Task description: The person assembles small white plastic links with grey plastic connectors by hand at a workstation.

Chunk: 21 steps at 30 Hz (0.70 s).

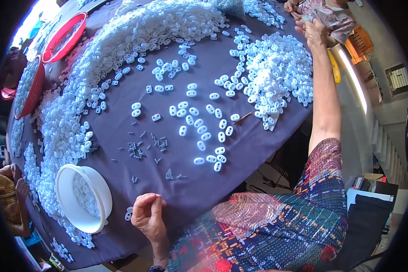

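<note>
My left hand [148, 218] is over the near edge of the dark cloth, thumb and fingertips pinched together; anything between them is too small to make out. Two white two-holed plastic pieces [129, 213] lie beside it. My right arm stretches to the far right, where my right hand [316, 35] meets another person's hands and patterned clothing. Its fingers look closed, but what they hold is unclear. Between my arms, loose white two-holed pieces [198, 123] are scattered across the cloth. Small grey pins [135, 149] lie in clusters left of them.
A white tub [105, 190] partly filled with pieces stands at left. Large heaps of white pieces [122, 43] curve along the far and left sides, with another heap [281, 63] at right. Red baskets [43, 86] sit far left. A thin brown stick [244, 117] lies near the right heap.
</note>
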Each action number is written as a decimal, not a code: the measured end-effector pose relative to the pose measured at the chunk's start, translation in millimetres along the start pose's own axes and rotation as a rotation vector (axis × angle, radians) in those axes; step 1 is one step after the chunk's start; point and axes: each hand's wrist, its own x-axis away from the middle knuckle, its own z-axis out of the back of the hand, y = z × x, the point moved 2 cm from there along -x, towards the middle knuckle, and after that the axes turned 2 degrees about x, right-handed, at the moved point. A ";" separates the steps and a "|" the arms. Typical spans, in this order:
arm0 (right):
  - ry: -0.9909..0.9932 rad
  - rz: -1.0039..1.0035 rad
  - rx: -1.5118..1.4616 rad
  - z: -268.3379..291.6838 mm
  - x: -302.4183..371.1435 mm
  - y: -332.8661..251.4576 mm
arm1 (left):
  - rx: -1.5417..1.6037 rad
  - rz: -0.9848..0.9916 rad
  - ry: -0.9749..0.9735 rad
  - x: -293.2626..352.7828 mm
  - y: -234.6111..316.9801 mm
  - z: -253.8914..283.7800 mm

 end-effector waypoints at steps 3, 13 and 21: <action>-0.002 -0.155 -0.055 -3.9 48.4 4.0 | 0.010 0.002 -0.037 -1.1 1.2 0.6; -0.321 -0.136 -0.055 -77.9 190.7 -36.8 | -0.003 -0.064 -0.078 0.6 -0.7 2.0; -0.543 -0.062 -0.031 -91.9 248.2 -73.0 | -0.046 -0.095 -0.089 -4.5 -2.8 -0.4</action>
